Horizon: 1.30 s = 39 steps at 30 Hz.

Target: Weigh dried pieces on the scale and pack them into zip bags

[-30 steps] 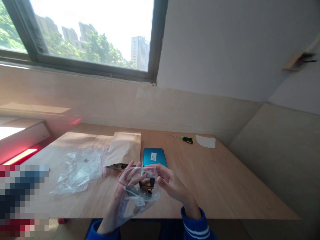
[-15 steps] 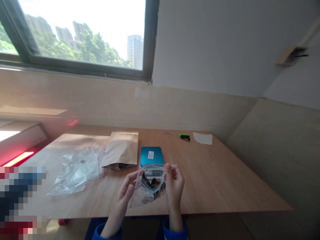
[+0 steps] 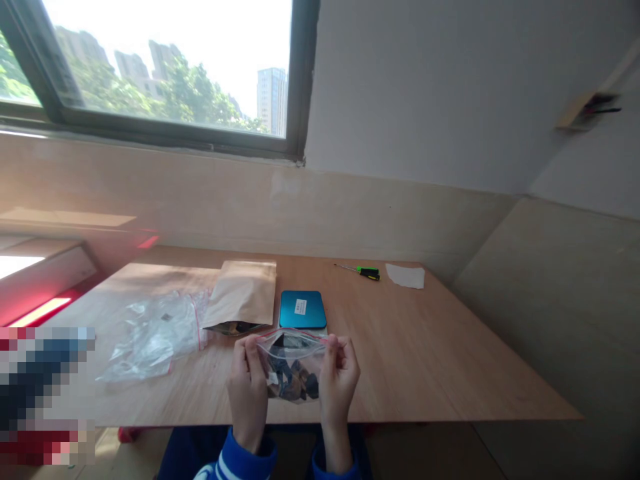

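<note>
A clear zip-lock bag (image 3: 295,352) with a red strip along its mouth hangs between my hands near the table's front edge. Dark pieces and some brownish ones lie inside; their kind I cannot make out. My left hand (image 3: 249,383) pinches the bag's left top corner, and my right hand (image 3: 339,383) pinches the right top corner. Its mouth looks slightly parted. Just beyond the bag is a flat blue case (image 3: 303,310) with a white label. To the left of that case, a brown paper pouch (image 3: 245,290) lies with its dark-lined opening towards me.
Crumpled clear plastic bags (image 3: 150,340) spread over the left of the wooden table (image 3: 425,360). At the back lie a green-and-black screwdriver (image 3: 367,272) and a white piece of paper (image 3: 406,276). A wall with a window (image 3: 175,80) rises behind the table.
My left hand has moved up to the bag's left corner and closed on it. The wide round mouth is now stretched nearly straight, and the bag hangs more upright.
</note>
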Tool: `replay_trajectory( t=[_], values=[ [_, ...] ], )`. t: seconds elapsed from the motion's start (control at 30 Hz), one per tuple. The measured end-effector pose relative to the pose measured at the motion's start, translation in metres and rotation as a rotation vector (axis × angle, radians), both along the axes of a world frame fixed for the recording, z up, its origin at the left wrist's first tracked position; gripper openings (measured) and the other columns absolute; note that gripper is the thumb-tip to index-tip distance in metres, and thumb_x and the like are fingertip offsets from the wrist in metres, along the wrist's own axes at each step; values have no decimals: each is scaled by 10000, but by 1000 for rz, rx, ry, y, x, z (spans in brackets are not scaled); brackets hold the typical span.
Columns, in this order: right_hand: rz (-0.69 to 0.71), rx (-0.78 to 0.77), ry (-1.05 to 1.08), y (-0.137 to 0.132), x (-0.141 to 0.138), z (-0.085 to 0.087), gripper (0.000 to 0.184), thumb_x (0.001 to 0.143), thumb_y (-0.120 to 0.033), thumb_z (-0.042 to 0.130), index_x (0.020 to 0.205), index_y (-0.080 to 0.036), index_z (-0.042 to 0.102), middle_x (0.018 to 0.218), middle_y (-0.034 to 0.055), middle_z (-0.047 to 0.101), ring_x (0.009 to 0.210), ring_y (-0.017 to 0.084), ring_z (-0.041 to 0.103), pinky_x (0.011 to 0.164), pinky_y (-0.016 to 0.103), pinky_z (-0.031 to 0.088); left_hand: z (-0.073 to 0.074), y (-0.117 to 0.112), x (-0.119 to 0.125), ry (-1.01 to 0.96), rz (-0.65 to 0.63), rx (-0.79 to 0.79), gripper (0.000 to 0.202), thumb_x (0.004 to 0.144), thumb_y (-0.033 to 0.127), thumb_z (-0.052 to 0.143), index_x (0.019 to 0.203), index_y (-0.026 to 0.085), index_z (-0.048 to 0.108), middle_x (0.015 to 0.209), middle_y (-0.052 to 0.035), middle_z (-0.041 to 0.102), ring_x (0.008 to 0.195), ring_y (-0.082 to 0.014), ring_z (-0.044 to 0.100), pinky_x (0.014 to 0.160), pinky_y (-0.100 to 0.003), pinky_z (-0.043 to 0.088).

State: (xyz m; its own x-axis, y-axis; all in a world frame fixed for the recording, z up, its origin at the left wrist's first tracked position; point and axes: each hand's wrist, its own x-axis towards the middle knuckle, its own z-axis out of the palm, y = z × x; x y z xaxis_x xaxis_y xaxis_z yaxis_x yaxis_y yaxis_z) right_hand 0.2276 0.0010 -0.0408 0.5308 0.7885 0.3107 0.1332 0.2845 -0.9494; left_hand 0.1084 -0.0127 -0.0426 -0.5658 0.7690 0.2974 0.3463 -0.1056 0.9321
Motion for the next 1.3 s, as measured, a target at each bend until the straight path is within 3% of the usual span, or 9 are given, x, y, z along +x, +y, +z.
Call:
replay_trajectory(
  t=[0.17,0.3,0.4,0.5,0.57,0.7,0.8,0.97,1.3],
  values=[
    [45,-46,71,-1,-2,2,475,838,-607,493,668,-172,579,510,-28,428,462,113,405,422,223,327,10,-3,-11,46,45,58,341,903,474,395,782,213,578,564,19,547,506,-141,536,500,-236,422],
    [99,-38,113,-1,1,0,479,821,-619,514,666,-171,580,482,-57,358,420,91,341,391,210,281,10,-5,-19,-58,-143,64,364,891,511,419,830,201,599,527,32,527,445,-127,502,445,-228,416],
    [201,14,83,-3,5,1,434,839,-584,516,697,-178,572,521,-43,419,450,101,407,422,211,335,7,-7,-21,-108,-203,100,367,883,520,441,869,199,617,638,-5,622,561,-150,588,519,-244,484],
    [235,82,-59,-9,10,10,303,901,-468,485,888,-189,602,795,38,592,675,151,560,603,261,460,3,-9,-20,-91,-186,114,357,885,510,446,869,210,640,773,-33,680,700,-172,633,615,-262,519],
    [184,159,-194,-14,14,20,211,914,-377,487,983,-210,597,964,66,590,853,183,572,746,309,472,2,-11,-19,-74,-192,108,348,886,501,451,860,216,650,800,-36,688,734,-179,636,633,-264,518],
    [286,164,-533,-24,20,37,113,875,-276,556,887,-253,666,1028,69,549,983,220,538,866,372,450,-1,-14,-15,-52,-199,116,325,885,480,465,834,224,658,782,-31,684,710,-178,624,658,-274,508],
    [447,51,-726,-26,19,36,163,850,-216,584,906,-302,711,1158,65,532,1049,239,527,927,413,443,-5,-16,-13,-38,-222,144,296,881,457,486,834,229,669,778,-33,678,740,-186,626,700,-282,499],
    [599,-70,-754,-23,14,21,366,789,-86,598,1049,-328,684,1297,51,491,1126,254,544,956,420,469,-11,-17,-12,-44,-294,178,269,867,437,519,824,224,677,803,-48,669,780,-202,621,726,-292,484],
    [581,-123,-614,-24,13,33,159,720,-70,675,728,-210,600,1066,53,593,1075,242,572,941,383,456,-8,-18,-11,-106,-160,145,320,865,488,501,809,216,659,770,-29,660,749,-184,609,697,-273,483]
  ],
)
